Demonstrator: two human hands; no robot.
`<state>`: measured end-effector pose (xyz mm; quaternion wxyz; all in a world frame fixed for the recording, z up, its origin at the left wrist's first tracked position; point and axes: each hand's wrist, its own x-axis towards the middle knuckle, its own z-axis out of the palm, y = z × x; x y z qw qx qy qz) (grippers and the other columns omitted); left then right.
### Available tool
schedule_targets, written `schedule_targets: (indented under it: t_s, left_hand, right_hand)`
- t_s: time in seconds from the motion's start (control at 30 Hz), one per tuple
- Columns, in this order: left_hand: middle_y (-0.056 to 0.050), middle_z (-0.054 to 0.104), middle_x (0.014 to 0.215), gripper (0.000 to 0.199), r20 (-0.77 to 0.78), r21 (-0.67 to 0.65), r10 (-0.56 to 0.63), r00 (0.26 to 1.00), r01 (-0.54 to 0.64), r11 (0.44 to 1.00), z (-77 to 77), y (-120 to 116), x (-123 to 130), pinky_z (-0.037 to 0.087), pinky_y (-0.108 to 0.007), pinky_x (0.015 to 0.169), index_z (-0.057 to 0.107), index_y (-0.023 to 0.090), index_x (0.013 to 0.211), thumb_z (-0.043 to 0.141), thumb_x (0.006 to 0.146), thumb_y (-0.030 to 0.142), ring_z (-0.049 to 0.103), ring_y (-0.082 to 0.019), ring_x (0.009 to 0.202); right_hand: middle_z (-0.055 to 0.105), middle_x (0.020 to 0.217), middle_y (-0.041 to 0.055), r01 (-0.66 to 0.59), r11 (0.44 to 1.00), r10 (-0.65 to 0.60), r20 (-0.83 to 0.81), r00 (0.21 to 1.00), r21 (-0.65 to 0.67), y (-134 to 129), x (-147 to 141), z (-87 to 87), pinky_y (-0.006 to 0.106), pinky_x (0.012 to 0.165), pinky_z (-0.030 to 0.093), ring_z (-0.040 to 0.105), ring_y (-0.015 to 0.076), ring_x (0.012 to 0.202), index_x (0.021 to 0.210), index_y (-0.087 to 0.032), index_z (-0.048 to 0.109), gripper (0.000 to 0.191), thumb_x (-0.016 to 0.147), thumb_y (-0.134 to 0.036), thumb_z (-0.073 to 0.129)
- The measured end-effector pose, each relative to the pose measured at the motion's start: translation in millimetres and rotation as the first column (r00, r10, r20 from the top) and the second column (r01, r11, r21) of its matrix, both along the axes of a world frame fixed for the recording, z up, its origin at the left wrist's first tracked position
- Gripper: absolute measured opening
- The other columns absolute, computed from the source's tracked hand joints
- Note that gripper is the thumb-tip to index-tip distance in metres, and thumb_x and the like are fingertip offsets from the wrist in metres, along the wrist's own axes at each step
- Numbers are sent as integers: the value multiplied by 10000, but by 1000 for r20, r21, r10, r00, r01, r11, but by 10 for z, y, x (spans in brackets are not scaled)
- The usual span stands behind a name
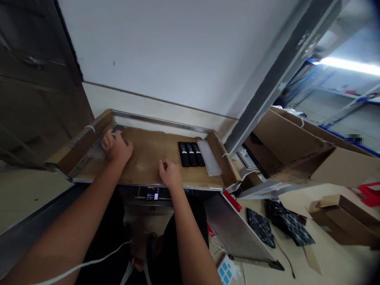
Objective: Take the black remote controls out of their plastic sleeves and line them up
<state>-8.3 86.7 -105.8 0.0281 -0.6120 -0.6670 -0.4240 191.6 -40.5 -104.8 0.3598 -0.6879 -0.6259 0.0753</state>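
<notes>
Bare forearms, bare hands, dark trousers

Three black remotes (side by side), one clear bag, two hands

Dim, tilted view with one hard bright spot at your upper right.

You are looking through a wide lens that bends and leans the wall and the grey post, and your forearms stretch large toward the lower edge. A tube light at the top right blows out to white and casts a bluish haze around it. The dark cabinet on your left sinks into shadow, as does the space under the tray. Corners darken and soften; small blurred patches sit at the right.
</notes>
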Motion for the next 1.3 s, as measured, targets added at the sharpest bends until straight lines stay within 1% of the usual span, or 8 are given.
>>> schedule_targets:
  t_s: [0.27,0.37,0.5,0.63,0.73,1.0,1.17,1.3]
  left_hand:
    - [-293,585,1231,576,-125,-280,83,989,-115,953,-61,246,-264,291,-647,975,513,58,1230,649,791,405,473,-443,1174]
    - [-261,600,1193,535,-175,-309,-95,980,37,950,-83,215,-232,326,-636,976,596,97,1137,657,760,471,481,-447,1177]
    - [-190,614,1157,361,-286,-251,-372,883,306,918,-88,13,-93,377,-544,979,625,165,1034,622,736,370,511,-402,1163]
    - [-119,654,1094,336,-282,-295,-600,749,527,797,-52,-173,-26,423,-449,916,578,213,1058,580,731,292,582,-331,1072]
    - [-96,660,1136,399,-265,-301,-682,681,614,730,-33,-227,-34,424,-424,931,569,230,1119,588,724,282,595,-306,1072]
    - [-79,631,1144,435,-349,-319,-735,581,664,676,-12,-254,-11,419,-429,939,617,230,1115,599,843,568,575,-294,1078]
    - [-80,626,1069,488,-334,-323,-725,602,650,688,-3,-257,4,426,-408,919,611,203,1019,622,819,648,583,-279,1020]
    - [-85,642,1054,380,-309,-342,-684,661,594,728,23,-287,18,433,-373,850,578,202,1002,623,839,542,603,-275,990]
  right_hand:
    - [695,706,41,74,996,-72,54,996,-40,-44,-30,-9,279,583,308,606,181,635,747,-233,662,285,966,-355,527]
    - [710,727,54,111,992,-108,50,993,-59,-26,-56,-12,283,588,322,611,190,639,754,-233,667,268,955,-353,538]
    - [734,775,73,142,988,-144,-34,989,-64,29,-55,-3,291,629,384,647,210,696,835,-225,700,231,934,-394,577]
    - [754,857,101,234,968,-247,-170,954,-92,168,-4,1,312,694,440,687,241,803,1019,-191,716,290,937,-425,568]
    - [763,906,102,215,962,-248,-205,947,-171,266,40,0,312,719,452,694,239,840,941,-195,746,283,930,-418,572]
    - [758,866,47,103,962,-155,-196,968,-251,278,83,12,262,704,434,665,176,790,919,-204,767,232,881,-393,637]
    - [716,795,16,48,978,-108,-297,949,-202,316,101,-30,250,671,403,623,152,736,854,-193,728,270,872,-448,642]
    - [662,751,-18,2,998,-29,-457,889,-59,282,77,-82,224,638,394,585,125,688,861,-193,664,314,891,-499,600]
